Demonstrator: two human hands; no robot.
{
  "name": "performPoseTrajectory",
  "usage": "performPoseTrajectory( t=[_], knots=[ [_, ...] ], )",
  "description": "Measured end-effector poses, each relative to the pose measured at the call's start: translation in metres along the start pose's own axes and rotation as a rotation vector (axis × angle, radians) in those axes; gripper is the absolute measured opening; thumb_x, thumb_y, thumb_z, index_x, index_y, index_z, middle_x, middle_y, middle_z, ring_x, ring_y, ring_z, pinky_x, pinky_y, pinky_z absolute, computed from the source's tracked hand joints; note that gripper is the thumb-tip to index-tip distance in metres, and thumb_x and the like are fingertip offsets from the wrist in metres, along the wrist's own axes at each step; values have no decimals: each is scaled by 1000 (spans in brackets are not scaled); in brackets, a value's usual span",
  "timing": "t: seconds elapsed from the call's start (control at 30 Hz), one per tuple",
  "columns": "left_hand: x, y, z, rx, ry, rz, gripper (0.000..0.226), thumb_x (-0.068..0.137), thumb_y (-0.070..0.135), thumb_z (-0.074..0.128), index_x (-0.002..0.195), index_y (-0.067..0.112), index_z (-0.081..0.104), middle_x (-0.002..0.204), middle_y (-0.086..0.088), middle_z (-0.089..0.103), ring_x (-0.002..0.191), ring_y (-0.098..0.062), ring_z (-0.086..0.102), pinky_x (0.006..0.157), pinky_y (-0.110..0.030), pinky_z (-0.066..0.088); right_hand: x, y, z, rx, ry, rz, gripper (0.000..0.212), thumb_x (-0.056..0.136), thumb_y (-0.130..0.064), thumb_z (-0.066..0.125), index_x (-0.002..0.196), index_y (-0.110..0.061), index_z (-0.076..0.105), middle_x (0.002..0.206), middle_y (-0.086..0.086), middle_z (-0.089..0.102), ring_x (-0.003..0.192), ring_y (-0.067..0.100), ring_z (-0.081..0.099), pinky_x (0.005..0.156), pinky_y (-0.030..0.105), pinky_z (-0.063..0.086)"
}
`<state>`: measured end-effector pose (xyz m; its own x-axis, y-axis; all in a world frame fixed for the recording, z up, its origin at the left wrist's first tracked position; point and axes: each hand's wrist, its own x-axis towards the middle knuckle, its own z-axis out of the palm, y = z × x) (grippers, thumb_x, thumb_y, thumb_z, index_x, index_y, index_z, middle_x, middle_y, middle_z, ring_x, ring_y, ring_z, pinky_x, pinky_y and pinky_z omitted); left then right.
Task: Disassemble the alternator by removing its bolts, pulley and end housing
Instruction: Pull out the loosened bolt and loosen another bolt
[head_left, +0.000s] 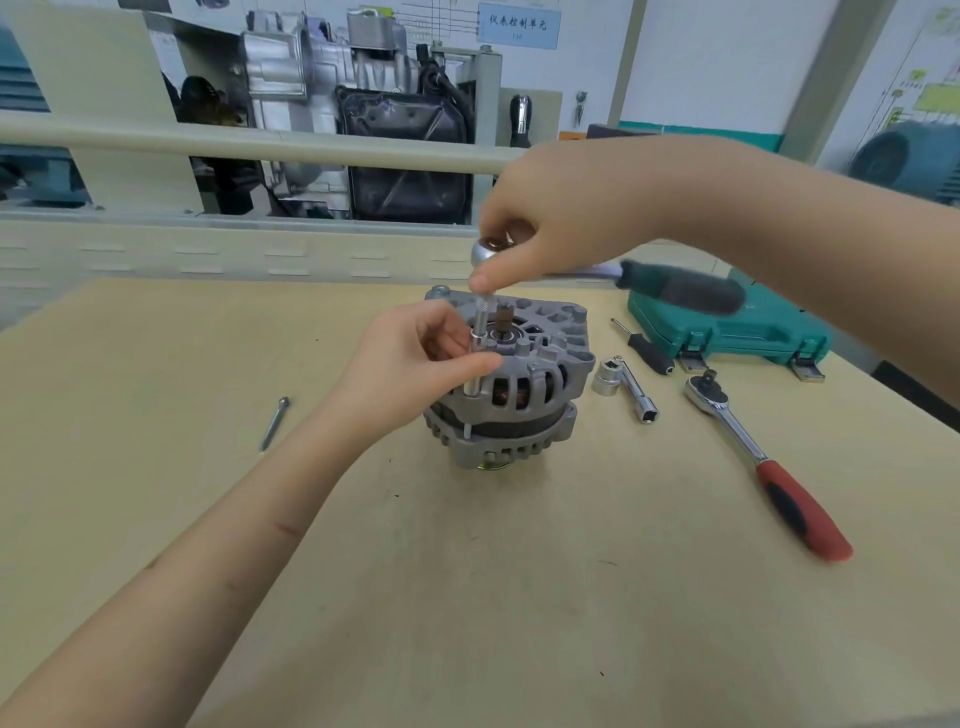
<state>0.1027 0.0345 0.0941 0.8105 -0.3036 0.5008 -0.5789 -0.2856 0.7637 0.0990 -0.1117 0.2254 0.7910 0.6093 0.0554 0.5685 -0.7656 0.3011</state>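
The silver alternator (524, 395) stands pulley-down on the wooden table (467, 597), its end housing facing up. A small ratchet with a dark green handle (680, 293) stands over it on an extension and socket (477, 364) at the housing's left edge. My right hand (561, 218) grips the ratchet head from above. My left hand (415, 364) pinches the socket and extension between thumb and fingers. One long bolt (274, 423) lies loose on the table to the left.
To the right lie a large socket (607, 378), a tubular adapter (636, 389), a small black-handled driver (647, 349) and a red-handled ratchet (769, 462). A green tool case (727, 332) sits at the far right. Engine display units stand behind the table.
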Motion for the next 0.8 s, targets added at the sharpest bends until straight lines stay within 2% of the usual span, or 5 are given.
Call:
performPoseTrajectory(
  t=[0.23,0.3,0.4,0.5,0.8],
  knots=[
    [1,-1,-12,-72,-200,-53,10,81,15,65,90,20,68,81,8,72,77,0,64,71,-14,51,4,5,-6,144,-80,-53,32,86,-45,51,85,-15,62,62,-1,54,52,6,45,55,29,36],
    [2,-2,-13,-31,-164,-51,3,79,16,69,81,15,67,74,4,69,66,5,60,61,-10,48,4,6,-6,175,-74,-81,37,85,-43,52,98,-10,63,77,10,60,62,14,48,62,28,40],
    [2,-3,-8,30,-51,-33,17,74,18,74,66,22,59,62,7,60,54,7,53,54,-6,41,9,3,-3,114,-22,-90,41,86,-50,49,76,-11,60,56,-4,50,49,10,40,49,15,31],
    [-1,-6,-3,51,35,-4,29,71,18,77,59,21,50,57,7,54,50,6,47,51,-8,38,16,-2,3,41,28,-10,52,85,-58,43,59,-14,52,48,-7,50,44,7,38,48,22,29],
    [-7,-14,-11,144,-87,-31,23,71,14,76,72,24,56,77,1,58,66,-1,52,56,-8,38,14,4,0,114,-64,-1,42,85,-54,46,78,-15,60,59,-7,60,53,4,51,55,23,36]
  ],
)
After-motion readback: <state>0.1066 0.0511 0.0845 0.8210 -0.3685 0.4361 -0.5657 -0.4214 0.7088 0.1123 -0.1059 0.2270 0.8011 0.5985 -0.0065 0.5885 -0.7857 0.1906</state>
